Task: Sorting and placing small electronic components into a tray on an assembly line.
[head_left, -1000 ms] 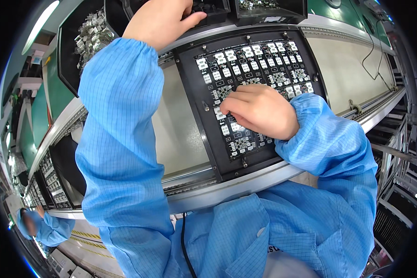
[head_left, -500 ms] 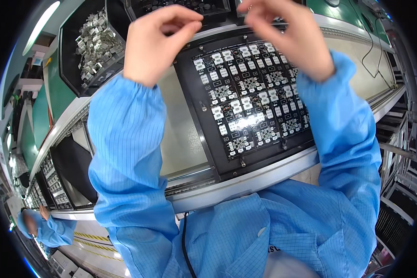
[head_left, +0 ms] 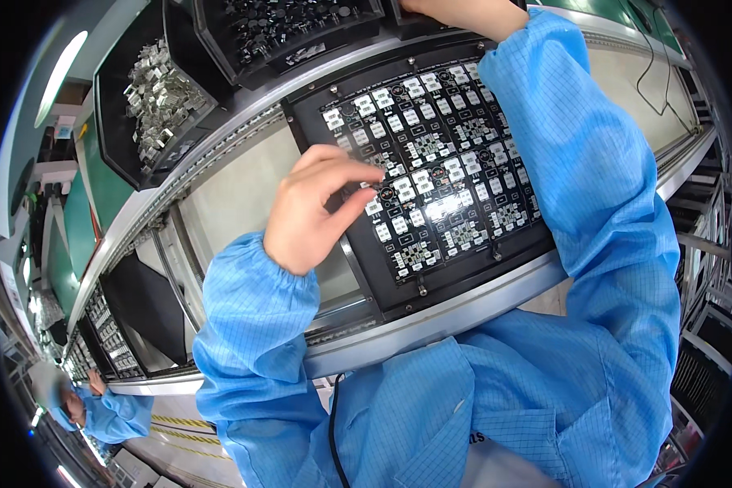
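A panel of black circuit boards, dotted with several white parts, lies in a black carrier frame in front of me. Over the panel's left side is my left hand, its thumb and forefinger brought close together in a pinch. Whatever sits between those fingertips, if anything, is too small to make out. My right hand reaches past the far edge of the frame beside the dark bins. Its fingers run out at the top of the picture, so their grip is hidden.
Silver metal parts fill a black bin at the far left. Beside it, another black bin holds small black round parts. Metal rails run along the carrier. Further left, a co-worker in a blue sleeve works at the same line.
My left hand has come down and nearer, from by the bins to over the boards. My right hand has moved farther away, partly out of the picture. The view has shifted slightly.
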Available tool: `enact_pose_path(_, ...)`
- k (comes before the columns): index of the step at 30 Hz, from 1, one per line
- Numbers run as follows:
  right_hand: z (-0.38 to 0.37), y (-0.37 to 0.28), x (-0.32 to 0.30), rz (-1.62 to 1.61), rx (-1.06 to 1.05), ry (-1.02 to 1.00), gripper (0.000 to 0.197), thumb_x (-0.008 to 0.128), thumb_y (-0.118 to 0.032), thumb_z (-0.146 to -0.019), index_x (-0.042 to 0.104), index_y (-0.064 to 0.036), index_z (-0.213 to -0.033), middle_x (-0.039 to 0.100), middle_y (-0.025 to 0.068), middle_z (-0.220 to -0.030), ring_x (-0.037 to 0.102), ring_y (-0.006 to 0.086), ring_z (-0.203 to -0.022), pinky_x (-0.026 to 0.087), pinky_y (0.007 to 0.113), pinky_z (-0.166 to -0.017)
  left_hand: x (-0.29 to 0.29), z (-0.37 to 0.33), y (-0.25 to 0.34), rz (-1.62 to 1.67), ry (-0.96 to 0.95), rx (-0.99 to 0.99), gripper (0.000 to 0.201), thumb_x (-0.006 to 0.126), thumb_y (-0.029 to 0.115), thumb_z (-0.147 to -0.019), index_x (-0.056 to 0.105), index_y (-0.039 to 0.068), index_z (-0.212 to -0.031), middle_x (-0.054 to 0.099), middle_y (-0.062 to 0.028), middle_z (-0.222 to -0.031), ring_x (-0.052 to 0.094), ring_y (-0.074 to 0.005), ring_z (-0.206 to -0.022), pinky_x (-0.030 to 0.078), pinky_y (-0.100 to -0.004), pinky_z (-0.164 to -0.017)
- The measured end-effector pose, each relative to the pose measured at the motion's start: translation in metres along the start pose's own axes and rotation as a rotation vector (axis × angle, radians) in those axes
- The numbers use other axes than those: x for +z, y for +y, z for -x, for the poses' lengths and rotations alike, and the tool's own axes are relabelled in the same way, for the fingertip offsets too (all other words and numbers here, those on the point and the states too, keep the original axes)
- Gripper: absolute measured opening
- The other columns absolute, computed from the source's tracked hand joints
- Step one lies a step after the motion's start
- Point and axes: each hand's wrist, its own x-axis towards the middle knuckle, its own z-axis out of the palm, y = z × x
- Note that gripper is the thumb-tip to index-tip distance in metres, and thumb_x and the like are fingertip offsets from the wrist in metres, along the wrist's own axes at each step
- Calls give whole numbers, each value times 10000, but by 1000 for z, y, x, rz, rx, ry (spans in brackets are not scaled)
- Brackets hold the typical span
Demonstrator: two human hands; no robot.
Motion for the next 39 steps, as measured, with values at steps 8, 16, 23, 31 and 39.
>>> enact_pose_path(8, 2, 17, 8, -206, -56, 217, 141, 590, -9, -712, 642, 41, -833, 645, 185, -733, 655, 286, -705, 510, 323, -654, 3, 3, -1, -242, -56, 81, 220, 707, 13, -690, 702, 85, -897, 626, -19, -925, 488, -244, -978, 389, -372, -870)
enact_pose_path(16, 1, 14, 9, -179, -82, 267, 160, 572, -3, -719, 643, 41, -856, 655, 171, -736, 663, 262, -700, 515, 308, -656, 6, 9, 4, -527, -7, 180, 235, 732, 70, -631, 681, 120, -855, 590, 22, -904, 497, -235, -967, 338, -414, -866)
enact_pose_path(23, 4, 20, 3, -189, -98, 318, 154, 591, -5, -720, 652, 38, -855, 656, 168, -746, 662, 253, -689, 521, 307, -649, 12, 7, 7, -584, 19, 228, 244, 731, 68, -615, 673, 98, -851, 596, 18, -877, 521, -221, -927, 353, -410, -844)
enact_pose_path(31, 10, 26, -8, -219, -46, 325, 144, 607, 1, -732, 656, 37, -863, 668, 140, -741, 661, 200, -699, 521, 283, -653, 18, 8, 7, -568, 4, 270, 231, 661, 74, -639, 669, 65, -869, 593, -17, -867, 541, -229, -907, 430, -368, -791)
enact_pose_path(39, 25, 5, -29, -372, 69, 360, 92, 615, 5, -778, 642, 30, -863, 661, 69, -759, 629, 113, -715, 510, 228, -646, 27, 19, 5, -546, 9, 171, 274, 611, 70, -668, 650, 29, -936, 573, -52, -897, 545, -245, -918, 462, -345, -773)
